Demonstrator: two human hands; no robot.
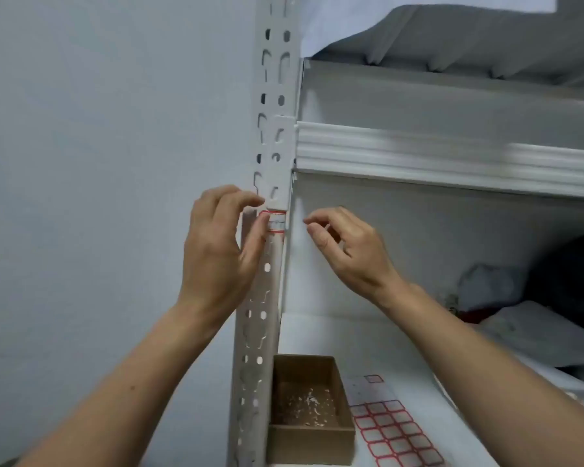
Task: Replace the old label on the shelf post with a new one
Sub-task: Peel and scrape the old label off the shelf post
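Finishes noted: shelf post (277, 79) painted metal, matt off-white, smooth. label (277, 225) matt paper, red border. shelf beam (418, 150) ribbed metal, white paint, slight sheen. box (309, 436) brown cardboard, matt, rough. sticker sheet (395, 433) smooth paper. wall (98, 129) matt paint. Top: grey cloth (452, 35), soft.

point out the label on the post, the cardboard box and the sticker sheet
label (278, 225), head view, middle between red lines
cardboard box (311, 444), head view, front wall
sticker sheet (395, 433), head view, a red-bordered sticker mid-sheet

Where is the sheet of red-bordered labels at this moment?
The label sheet lies flat on the white shelf in the head view's lower right, just right of the open cardboard box beside the shelf post.
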